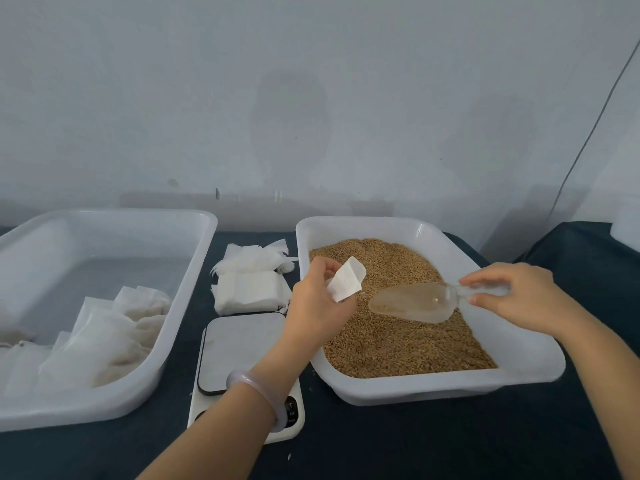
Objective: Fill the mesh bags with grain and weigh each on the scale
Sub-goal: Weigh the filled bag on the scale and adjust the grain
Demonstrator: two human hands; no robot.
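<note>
To the far left of your left grip [318,306], the left tray [104,407] sits on the bench [415,445] and holds filled bags [104,341], piled toward its near side. Between that tray and the left grip, a stack of empty bags [249,289] lies on the bench. The scale [239,344] sits just nearer to you than the stack. Your left forearm crosses above the near right corner of the scale and wears a bracelet [256,386] at the wrist.

The left grip is curled round one mesh bag [346,280] and holds it above the left side of the grain tray [450,389]. The free end of the bag points up and to the right. The grain [398,348] lies below and to the right of this grip.

Your right grip [519,296] pinches the handle of the clear scoop [415,303] between thumb and fingers. The scoop bowl extends left from this grip, low over the grain, near the bag but apart from it. You cannot tell how much grain the scoop carries.
</note>
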